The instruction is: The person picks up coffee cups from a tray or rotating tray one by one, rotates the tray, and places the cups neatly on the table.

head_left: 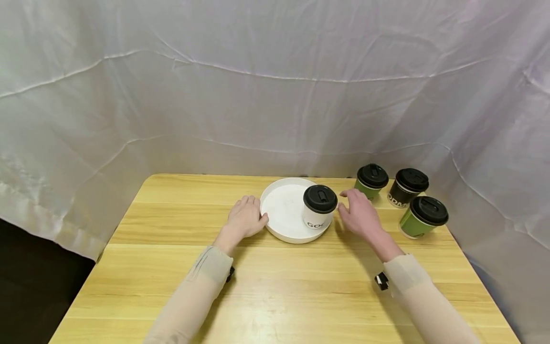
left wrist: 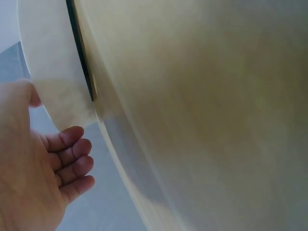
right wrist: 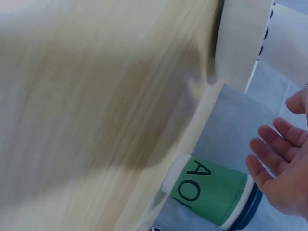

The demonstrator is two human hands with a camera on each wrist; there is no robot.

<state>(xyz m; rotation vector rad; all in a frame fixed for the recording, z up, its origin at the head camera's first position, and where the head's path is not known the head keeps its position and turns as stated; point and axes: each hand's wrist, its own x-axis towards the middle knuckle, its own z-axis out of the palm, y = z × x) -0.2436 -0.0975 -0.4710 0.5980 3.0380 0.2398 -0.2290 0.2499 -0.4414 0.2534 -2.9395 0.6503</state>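
Observation:
A white round tray (head_left: 281,210) with a low wall lies on the wooden table. On its right side stands a white paper coffee cup (head_left: 317,219) with a black lid, upright. My left hand (head_left: 246,219) holds the tray's left edge, thumb at the rim and curled fingers along the outer wall (left wrist: 53,62). Just right of the white cup is my right hand (head_left: 360,214), its fingers loosely bent and apart from the cup. In the right wrist view, nothing lies between that hand's thumb and fingers (right wrist: 274,149).
Behind and right of my right hand stand a green cup (head_left: 365,188), a black cup (head_left: 399,195) and another green cup (head_left: 413,225), all black-lidded. The table (head_left: 275,296) ends at a pale cloth curtain (head_left: 258,114) at the back and right.

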